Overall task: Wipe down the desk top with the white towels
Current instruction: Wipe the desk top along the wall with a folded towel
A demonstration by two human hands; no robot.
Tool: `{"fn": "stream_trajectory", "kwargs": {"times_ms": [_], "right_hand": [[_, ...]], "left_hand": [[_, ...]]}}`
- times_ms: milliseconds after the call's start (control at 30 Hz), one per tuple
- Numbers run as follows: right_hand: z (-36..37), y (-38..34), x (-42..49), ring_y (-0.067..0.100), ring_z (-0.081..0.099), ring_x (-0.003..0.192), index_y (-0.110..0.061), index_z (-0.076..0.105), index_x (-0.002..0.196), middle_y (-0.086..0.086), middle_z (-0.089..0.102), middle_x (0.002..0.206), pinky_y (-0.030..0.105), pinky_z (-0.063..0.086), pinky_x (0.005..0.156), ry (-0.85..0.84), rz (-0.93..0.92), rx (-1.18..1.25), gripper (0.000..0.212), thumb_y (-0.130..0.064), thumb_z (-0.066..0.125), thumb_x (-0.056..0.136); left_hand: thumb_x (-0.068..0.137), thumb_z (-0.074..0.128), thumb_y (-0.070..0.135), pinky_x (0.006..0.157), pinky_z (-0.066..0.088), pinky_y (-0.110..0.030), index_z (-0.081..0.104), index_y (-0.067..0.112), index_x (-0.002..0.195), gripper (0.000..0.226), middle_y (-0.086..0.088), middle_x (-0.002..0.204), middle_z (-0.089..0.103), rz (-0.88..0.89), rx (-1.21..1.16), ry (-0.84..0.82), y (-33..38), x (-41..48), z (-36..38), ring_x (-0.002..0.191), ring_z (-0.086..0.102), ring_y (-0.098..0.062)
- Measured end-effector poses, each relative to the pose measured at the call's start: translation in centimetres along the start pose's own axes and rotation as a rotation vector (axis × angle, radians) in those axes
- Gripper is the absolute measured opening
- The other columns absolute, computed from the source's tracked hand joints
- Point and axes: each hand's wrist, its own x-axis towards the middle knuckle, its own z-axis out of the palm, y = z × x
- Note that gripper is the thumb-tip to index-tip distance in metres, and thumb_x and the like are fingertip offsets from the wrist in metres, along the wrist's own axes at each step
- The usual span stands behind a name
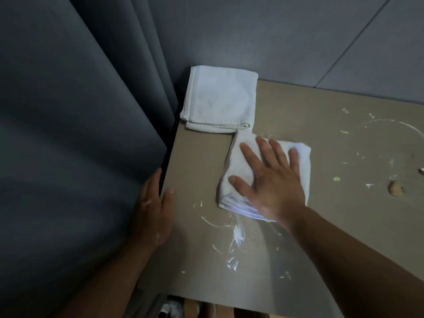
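Note:
My right hand (270, 177) lies flat, fingers spread, pressing a folded white towel (238, 161) onto the beige desk top (321, 237). A second folded white towel (220, 99) sits untouched at the desk's far left corner, just beyond the first. My left hand (153, 207) grips the desk's left edge, thumb on top and fingers over the side. White wet smears (234, 239) streak the desk near the towel, and a curved smear (390, 125) with yellowish specks marks the right side.
A dark curtain (80, 134) hangs along the desk's left edge. A grey panelled wall (298, 37) stands behind the desk. A small brown lump (395, 188) lies on the desk at the right. The desk's near edge runs along the bottom.

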Motion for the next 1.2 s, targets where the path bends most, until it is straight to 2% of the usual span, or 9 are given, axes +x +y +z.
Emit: {"fn": "stream_trajectory", "kwargs": {"times_ms": [67, 167, 267, 367, 500, 667, 833, 1000, 1200], "right_hand": [[0.3, -0.7, -1.3, 0.029, 0.008, 0.158, -0.038, 0.024, 0.161, 0.001, 0.015, 0.172, 0.062, 0.005, 0.124, 0.012, -0.008, 0.028, 0.079, -0.080, 0.014, 0.095], [1.8, -2.9, -5.5, 0.030, 0.008, 0.159, -0.035, 0.027, 0.161, 0.003, 0.016, 0.171, 0.066, 0.009, 0.123, -0.003, -0.114, 0.042, 0.073, -0.074, 0.015, 0.100], [3.3, -4.0, -9.6, 0.031, 0.012, 0.158, -0.034, 0.033, 0.159, 0.003, 0.022, 0.170, 0.070, 0.018, 0.119, -0.011, -0.264, 0.031, 0.066, -0.068, 0.026, 0.103], [3.2, -3.6, -9.5, 0.030, 0.013, 0.158, -0.036, 0.031, 0.160, 0.002, 0.023, 0.170, 0.069, 0.018, 0.119, -0.038, -0.323, 0.011, 0.068, -0.070, 0.027, 0.102], [2.0, -3.9, -5.5, 0.026, 0.004, 0.159, -0.038, 0.015, 0.163, -0.001, 0.010, 0.172, 0.063, 0.006, 0.124, -0.080, -0.238, -0.014, 0.072, -0.074, 0.013, 0.101], [0.9, -5.9, 1.2, 0.030, 0.002, 0.159, -0.035, 0.012, 0.164, 0.003, 0.006, 0.173, 0.062, 0.000, 0.124, -0.017, -0.083, 0.002, 0.077, -0.074, 0.012, 0.098], [0.8, -6.7, 1.3, 0.029, -0.008, 0.159, -0.037, 0.006, 0.164, 0.001, -0.001, 0.173, 0.061, -0.004, 0.124, -0.032, -0.071, 0.004, 0.075, -0.074, 0.009, 0.098], [1.4, -8.0, -4.3, 0.029, -0.013, 0.158, -0.038, 0.003, 0.163, 0.001, -0.006, 0.172, 0.062, -0.005, 0.124, -0.109, -0.212, -0.024, 0.075, -0.075, 0.006, 0.098], [2.5, -6.1, -8.5, 0.030, 0.009, 0.159, -0.035, 0.026, 0.161, 0.002, 0.015, 0.172, 0.066, 0.013, 0.122, -0.130, -0.434, -0.022, 0.072, -0.074, 0.023, 0.101]], "left_hand": [[0.092, 0.024, 0.066, 0.123, 0.036, -0.044, 0.030, 0.035, 0.161, 0.076, 0.000, 0.162, 0.043, -0.027, -0.041, -0.068, -0.9, -1.1, -0.2, 0.145, 0.046, -0.024], [0.094, 0.024, 0.062, 0.122, 0.036, -0.041, 0.032, 0.038, 0.161, 0.071, 0.005, 0.161, 0.046, -0.019, -0.037, -0.085, -1.6, -2.5, -0.4, 0.144, 0.047, -0.019], [0.097, 0.025, 0.055, 0.123, 0.033, -0.038, 0.033, 0.035, 0.161, 0.068, 0.004, 0.162, 0.044, -0.061, -0.024, -0.083, -1.8, -3.9, -0.5, 0.146, 0.045, -0.020], [0.107, 0.021, 0.048, 0.118, 0.038, -0.036, 0.038, 0.025, 0.159, 0.058, -0.004, 0.161, 0.047, -0.117, -0.011, -0.059, -2.4, -5.5, -0.5, 0.141, 0.052, -0.027], [0.094, 0.016, 0.065, 0.111, 0.034, -0.028, 0.037, 0.028, 0.160, 0.078, -0.003, 0.159, 0.050, -0.145, -0.011, -0.022, -3.5, -5.8, -0.1, 0.140, 0.052, -0.027], [0.094, 0.022, 0.058, 0.114, 0.036, -0.036, 0.039, 0.028, 0.159, 0.074, -0.007, 0.156, 0.053, -0.127, 0.001, 0.034, -2.9, -5.6, -0.2, 0.140, 0.049, -0.029], [0.097, 0.027, 0.051, 0.106, 0.036, -0.027, 0.042, 0.024, 0.158, 0.069, -0.007, 0.154, 0.054, -0.110, -0.019, 0.047, -3.1, -5.7, -0.2, 0.138, 0.051, -0.025], [0.096, 0.027, 0.054, 0.106, 0.031, -0.024, 0.042, 0.024, 0.158, 0.070, -0.009, 0.154, 0.053, -0.130, -0.030, 0.036, -2.9, -6.1, -0.5, 0.139, 0.050, -0.026], [0.096, 0.021, 0.060, 0.115, 0.038, -0.040, 0.035, 0.029, 0.161, 0.073, -0.008, 0.158, 0.047, -0.162, 0.026, -0.002, -3.2, -6.4, -0.8, 0.143, 0.046, -0.028]]}}
